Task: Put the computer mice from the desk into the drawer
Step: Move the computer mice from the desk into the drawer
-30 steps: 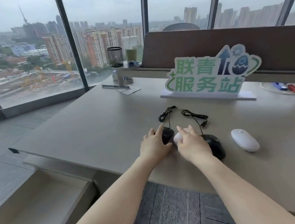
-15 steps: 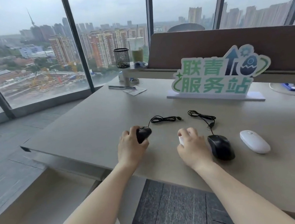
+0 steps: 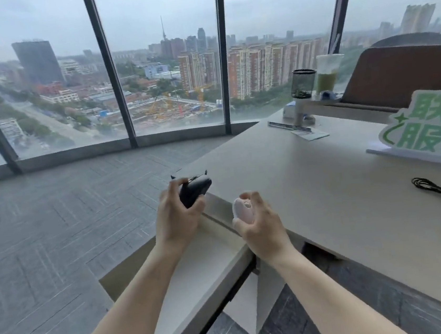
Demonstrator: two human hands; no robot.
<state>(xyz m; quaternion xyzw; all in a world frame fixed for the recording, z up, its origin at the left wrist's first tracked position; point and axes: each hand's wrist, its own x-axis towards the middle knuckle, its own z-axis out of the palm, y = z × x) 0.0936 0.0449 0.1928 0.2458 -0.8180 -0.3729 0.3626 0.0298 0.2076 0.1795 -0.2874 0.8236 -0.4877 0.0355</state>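
Left hand (image 3: 177, 221) grips black mouse (image 3: 195, 190), right hand (image 3: 259, 224) grips white mouse (image 3: 242, 210), both above open drawer (image 3: 199, 276). Risk: trailing cord (mostly hidden) snagging desk (image 3: 325, 182) edge, jerking mouse loose.

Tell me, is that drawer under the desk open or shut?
Open. The drawer is pulled out from under the desk, its pale inside showing below both hands, and what shows of it holds nothing.

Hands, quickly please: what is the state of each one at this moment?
Left hand: closed around the black mouse, above the open drawer.
Right hand: closed around the white mouse, at the desk edge.
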